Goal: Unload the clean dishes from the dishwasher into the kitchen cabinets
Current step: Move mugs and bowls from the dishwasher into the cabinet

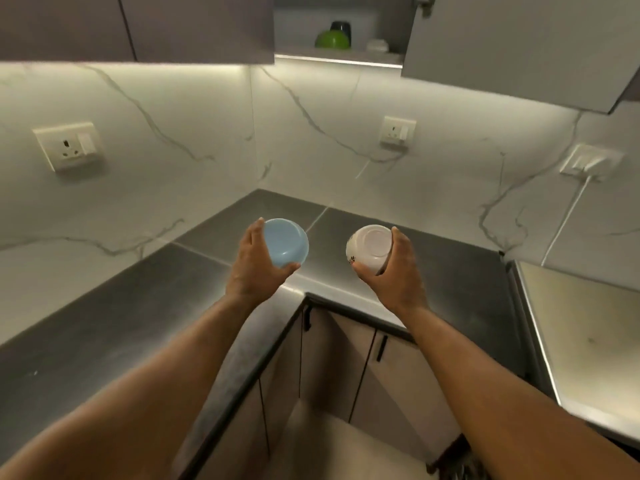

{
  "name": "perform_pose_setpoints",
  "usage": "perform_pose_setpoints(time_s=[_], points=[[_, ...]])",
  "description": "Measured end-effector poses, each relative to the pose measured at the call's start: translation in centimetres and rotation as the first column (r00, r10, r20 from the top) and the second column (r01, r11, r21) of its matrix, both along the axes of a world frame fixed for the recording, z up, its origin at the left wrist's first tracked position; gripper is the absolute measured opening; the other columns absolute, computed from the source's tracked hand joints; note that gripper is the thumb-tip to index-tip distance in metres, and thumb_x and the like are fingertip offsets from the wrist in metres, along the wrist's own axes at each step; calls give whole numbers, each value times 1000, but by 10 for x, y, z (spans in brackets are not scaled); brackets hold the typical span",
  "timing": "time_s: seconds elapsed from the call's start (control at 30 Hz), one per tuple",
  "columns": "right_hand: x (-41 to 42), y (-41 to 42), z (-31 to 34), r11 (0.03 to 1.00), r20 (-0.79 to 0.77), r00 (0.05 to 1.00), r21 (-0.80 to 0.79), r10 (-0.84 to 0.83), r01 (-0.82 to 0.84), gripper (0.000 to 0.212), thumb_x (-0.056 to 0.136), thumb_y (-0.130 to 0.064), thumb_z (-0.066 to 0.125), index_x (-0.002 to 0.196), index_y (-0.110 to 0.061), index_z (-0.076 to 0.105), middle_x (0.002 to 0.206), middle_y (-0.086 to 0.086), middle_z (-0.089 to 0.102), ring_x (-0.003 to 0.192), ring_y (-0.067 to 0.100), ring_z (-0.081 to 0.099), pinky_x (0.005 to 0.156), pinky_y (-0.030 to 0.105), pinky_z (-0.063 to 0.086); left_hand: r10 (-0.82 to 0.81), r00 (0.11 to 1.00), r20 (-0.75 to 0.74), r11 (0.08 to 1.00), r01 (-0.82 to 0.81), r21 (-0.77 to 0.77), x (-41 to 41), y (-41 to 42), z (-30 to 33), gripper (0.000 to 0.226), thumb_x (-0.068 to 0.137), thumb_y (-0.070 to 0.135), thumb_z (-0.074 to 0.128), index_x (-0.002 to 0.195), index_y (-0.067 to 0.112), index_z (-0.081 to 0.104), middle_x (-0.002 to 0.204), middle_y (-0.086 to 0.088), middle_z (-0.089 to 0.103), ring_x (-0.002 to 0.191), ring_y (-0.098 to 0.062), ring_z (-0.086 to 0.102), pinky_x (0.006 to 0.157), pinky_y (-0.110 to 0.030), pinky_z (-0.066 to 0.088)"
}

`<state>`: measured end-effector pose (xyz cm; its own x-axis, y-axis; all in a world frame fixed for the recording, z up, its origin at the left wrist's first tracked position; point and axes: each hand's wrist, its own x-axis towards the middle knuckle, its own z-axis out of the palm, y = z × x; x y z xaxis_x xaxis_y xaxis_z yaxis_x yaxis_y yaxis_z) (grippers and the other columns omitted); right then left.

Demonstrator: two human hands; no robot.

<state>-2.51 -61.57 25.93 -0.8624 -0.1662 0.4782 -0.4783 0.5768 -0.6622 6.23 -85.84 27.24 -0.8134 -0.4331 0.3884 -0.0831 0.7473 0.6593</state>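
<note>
White marble-pattern backsplash wall (pixel 194 133) with grey veins fills the upper half of the view, meeting at an inside corner. 3 wall sockets on it: 1 at left (pixel 67 145), 1 at centre right (pixel 397 130), 1 at far right (pixel 588 161) with a white cable running down from it.

Dark grey L-shaped stone countertop (pixel 104 323) runs below the wall; beige lower cabinet doors with black bar handles (pixel 346 358) sit under its inner corner.

Grey upper wall cabinets (pixel 173 26) along the top edge. 1 door (pixel 519 46) at upper right stands open, exposing a shelf (pixel 339 53). On the shelf: 1 green rounded bowl (pixel 331 39), upside down, 1 dark cup (pixel 341 28) just behind it, 1 small white item (pixel 377 45) to the right, too small to identify.

2 bare forearms extend forward over the counter corner.

Left hand (pixel 254 268): fingers curled around the rim of a pale blue round plastic bowl (pixel 286 241), base facing the camera, held above the countertop.

Right hand (pixel 394 271): thumb and fingers clamped on a white ceramic bowl with dark markings near the rim (pixel 369 247), base toward the camera, held above the countertop, well apart from the blue one.
</note>
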Motion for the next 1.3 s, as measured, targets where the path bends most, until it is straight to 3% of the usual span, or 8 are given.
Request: perform_pose_setpoints(time_s=[0.13,0.4,0.53,0.77,0.83,1.03,1.17,1.3], points=[[-35,-21,51,999,-147,988,-7,37,-38,86,70,-53,80,136,-15,40,130,3,47,118,20,46,93,34,44,9,993,-117,999,-14,-48,-33,-17,54,110,71,40,85,153,11,18,154,-7,30,138,-26,34,106,-40,36],[-111,-40,134,998,-302,951,33,58,-50,94,70,-71,70,143,-19,38,140,-1,46,128,19,45,102,40,45,-2,967,-257,986,-41,-162,-92,-38,136,114,71,45,83,155,11,15,157,-6,28,141,-25,31,107,-42,38],[-147,-46,182,996,-375,922,25,92,-90,96,68,-77,68,141,-23,37,136,-3,49,121,17,50,95,44,51,16,949,-314,973,-87,-216,-122,-48,180,114,68,49,84,154,14,18,155,-2,32,139,-23,35,105,-41,41],[-191,-55,272,969,-523,831,-39,187,-243,84,68,-71,73,134,-30,43,121,-11,53,109,10,53,88,33,54,-63,878,-475,971,-57,-233,-163,-49,263,98,61,44,90,140,20,36,134,4,46,117,-15,49,87,-33,48],[-204,-53,302,974,-580,798,-30,166,-225,79,69,-70,73,131,-30,45,119,-12,53,107,8,51,87,27,52,-73,852,-519,963,-75,-260,-177,-46,288,99,64,47,88,142,20,34,137,3,43,119,-15,47,88,-34,48],[-232,-49,369,992,-648,754,4,102,-130,97,73,-62,74,146,-18,29,140,2,40,123,21,48,98,35,50,-58,829,-556,872,-229,-433,-197,-58,345,106,66,47,86,148,12,28,146,-5,35,127,-26,44,93,-42,50],[-240,-47,395,995,-667,740,24,86,-93,97,75,-61,73,149,-18,25,143,3,35,122,21,49,93,29,48,-58,820,-569,844,-264,-467,-209,-65,372,106,64,53,84,146,16,28,141,-3,35,123,-24,46,88,-45,54],[-258,-43,422,998,-712,700,36,58,-45,99,74,-62,72,149,-17,26,144,5,36,121,21,50,91,26,46,-101,801,-591,817,-272,-508,-233,-59,402,108,68,52,83,150,13,25,147,-6,36,129,-24,43,98,-42,50]])
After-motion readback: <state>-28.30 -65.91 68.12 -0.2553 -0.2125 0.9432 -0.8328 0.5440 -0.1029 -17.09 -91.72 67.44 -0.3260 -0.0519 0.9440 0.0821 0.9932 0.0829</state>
